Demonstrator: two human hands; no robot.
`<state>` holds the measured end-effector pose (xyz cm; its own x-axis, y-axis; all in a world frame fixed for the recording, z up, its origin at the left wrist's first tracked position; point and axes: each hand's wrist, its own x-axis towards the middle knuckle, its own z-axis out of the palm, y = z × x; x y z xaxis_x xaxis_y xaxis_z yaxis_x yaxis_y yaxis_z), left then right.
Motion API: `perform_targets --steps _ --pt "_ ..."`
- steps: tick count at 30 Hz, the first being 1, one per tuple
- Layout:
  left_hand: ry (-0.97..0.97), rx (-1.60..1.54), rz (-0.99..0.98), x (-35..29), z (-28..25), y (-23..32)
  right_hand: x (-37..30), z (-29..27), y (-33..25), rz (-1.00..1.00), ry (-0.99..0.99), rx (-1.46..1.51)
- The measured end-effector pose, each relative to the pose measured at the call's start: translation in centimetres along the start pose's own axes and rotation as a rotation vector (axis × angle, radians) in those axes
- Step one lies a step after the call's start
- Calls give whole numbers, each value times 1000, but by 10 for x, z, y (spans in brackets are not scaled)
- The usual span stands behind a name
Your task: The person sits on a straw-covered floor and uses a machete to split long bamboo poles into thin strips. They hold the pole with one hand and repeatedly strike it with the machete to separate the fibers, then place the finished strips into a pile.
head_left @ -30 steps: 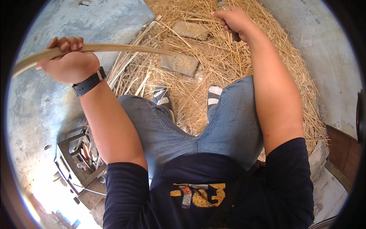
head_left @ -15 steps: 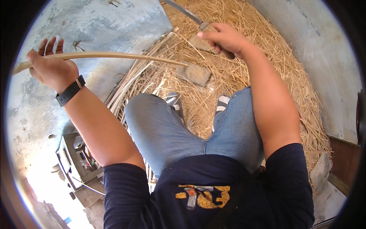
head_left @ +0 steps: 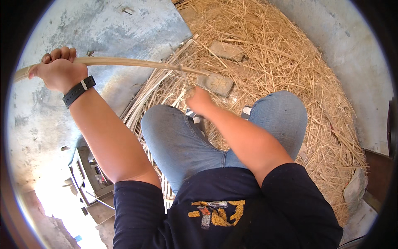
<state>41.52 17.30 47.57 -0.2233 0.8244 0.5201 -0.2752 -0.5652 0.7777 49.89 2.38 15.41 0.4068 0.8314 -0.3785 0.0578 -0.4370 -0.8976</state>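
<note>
A long, pale bamboo strip (head_left: 128, 62) bows across the upper left, its far end resting by a grey stone block (head_left: 222, 85) on the floor. My left hand (head_left: 62, 70), with a black watch on its wrist, has its fingers wrapped round the strip near the left rim. In front of my knees, my right hand (head_left: 200, 100) is closed in a fist, slightly smeared by motion. A bit of the wooden knife handle (head_left: 190, 89) seems to show at the fist; the curved blade is hidden from me.
Straw-like shavings (head_left: 269, 54) cover the floor, with a second stone (head_left: 226, 50) lying among them. Split strips (head_left: 143, 97) are heaped along the blue-white wall (head_left: 112, 29). A boxy case (head_left: 91, 174) holding small items stands left of me. A pale wall (head_left: 340, 45) curves round the right.
My right hand has swung from the upper right down and left, below the strip, and the blade has gone from sight. My left hand's fingers have curled over the strip. My knees have spread.
</note>
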Motion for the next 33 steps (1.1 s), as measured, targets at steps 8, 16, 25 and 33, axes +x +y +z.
perform_targets --steps 8,16,25,33 --pt "-271 -99 3 16 -9 -6 -3 -21 -50 -240 -143 -10" --pt "-500 -328 -155 35 -24 -15 7 -47 -37 40 -220 202" --pt "-583 -398 -194 54 -33 -21 14 -32 -6 270 -112 370" --pt "-10 -25 47 16 -9 -9 -14 10 -46 -467 23 -18"
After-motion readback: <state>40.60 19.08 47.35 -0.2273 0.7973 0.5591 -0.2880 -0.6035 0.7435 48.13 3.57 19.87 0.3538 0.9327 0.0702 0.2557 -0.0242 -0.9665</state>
